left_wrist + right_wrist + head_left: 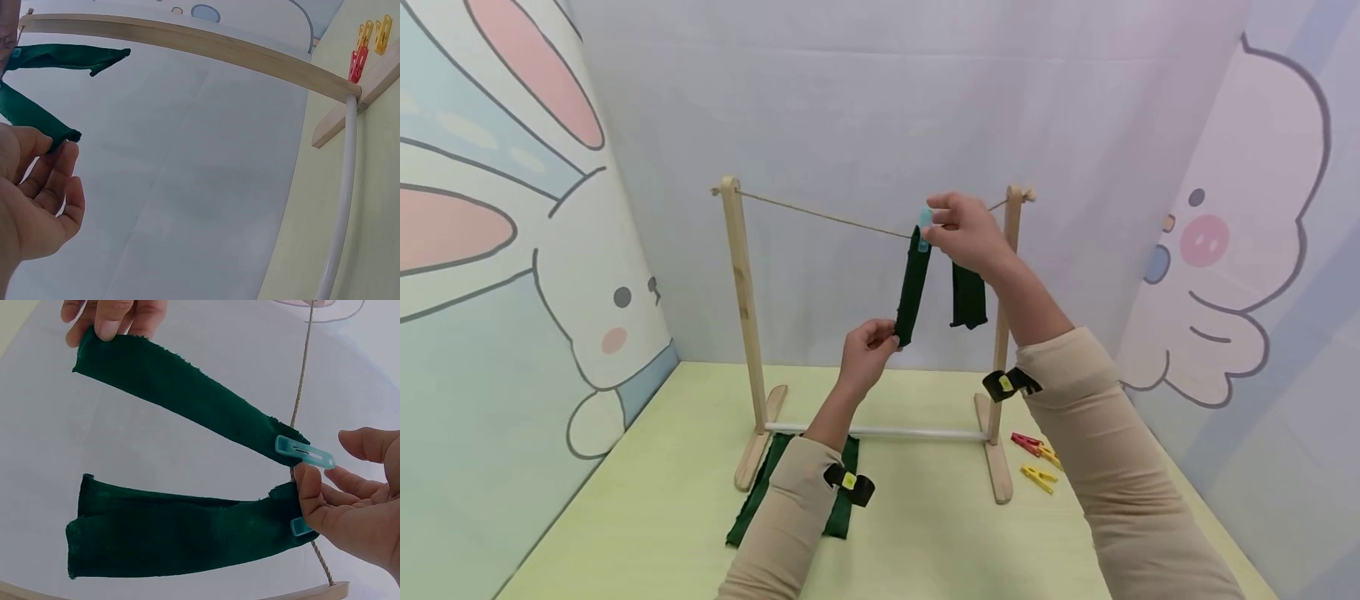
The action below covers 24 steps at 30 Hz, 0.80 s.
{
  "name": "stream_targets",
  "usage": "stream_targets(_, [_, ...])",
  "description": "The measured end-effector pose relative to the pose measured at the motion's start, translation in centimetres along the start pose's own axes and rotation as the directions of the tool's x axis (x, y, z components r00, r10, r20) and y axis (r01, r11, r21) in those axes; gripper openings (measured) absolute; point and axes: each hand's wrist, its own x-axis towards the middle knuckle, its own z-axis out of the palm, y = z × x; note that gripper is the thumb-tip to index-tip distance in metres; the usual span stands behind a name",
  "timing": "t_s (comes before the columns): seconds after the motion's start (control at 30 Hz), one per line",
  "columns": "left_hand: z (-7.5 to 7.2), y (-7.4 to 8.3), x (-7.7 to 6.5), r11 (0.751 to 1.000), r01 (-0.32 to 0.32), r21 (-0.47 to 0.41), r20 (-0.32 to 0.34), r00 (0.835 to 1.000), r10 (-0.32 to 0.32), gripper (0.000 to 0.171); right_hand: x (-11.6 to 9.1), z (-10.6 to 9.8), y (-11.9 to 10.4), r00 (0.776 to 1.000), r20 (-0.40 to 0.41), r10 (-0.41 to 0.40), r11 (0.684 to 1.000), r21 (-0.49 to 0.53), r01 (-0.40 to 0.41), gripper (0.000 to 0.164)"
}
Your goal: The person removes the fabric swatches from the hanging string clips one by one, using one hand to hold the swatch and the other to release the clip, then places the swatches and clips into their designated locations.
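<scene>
A narrow green cloth strip (181,394) hangs from the rope under a light blue clothespin (303,452). My left hand (867,357) pinches its lower end and draws it aside, as the left wrist view also shows. At the upper end is my right hand (966,233), thumb and fingers spread apart around the handle end of the clothespin. A second green cloth (969,296) hangs to the right, with another blue clothespin (302,526) on it, partly hidden by the right hand.
The rope (827,217) runs between two wooden posts (742,300), joined low down by a white bar (887,432). More green cloth (842,508) lies on the table, partly under my left forearm. Red clothespins (1026,442) and yellow clothespins (1039,477) lie right of the stand.
</scene>
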Motion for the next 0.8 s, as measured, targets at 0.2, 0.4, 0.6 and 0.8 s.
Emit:
stream_targets(0.2, [0.17,-0.03,0.12,1.0,-0.009,-0.005,0.002,1.0,0.009,0.019,0.2,-0.3,-0.05,0.998,-0.003,0.055,0.998,0.007,-0.055,0.049])
stream_targets(0.4, [0.23,0.04,0.2,1.0,-0.001,-0.007,0.003,1.0,0.001,0.019,-0.12,-0.43,-0.22,0.997,-0.069,0.023,1.0,-0.015,-0.024,0.039])
stream_targets(0.6, [0.12,0.05,0.35,1.0,-0.001,-0.003,0.004,1.0,0.001,0.019,-0.12,-0.54,-0.19,0.994,-0.11,0.019,1.0,-0.015,-0.021,0.034])
stream_targets(0.8, [-0.26,0.1,0.24,1.0,0.005,0.009,0.003,1.0,-0.005,0.02,-0.36,-0.33,-0.05,0.979,-0.195,-0.057,0.997,-0.063,0.046,0.027])
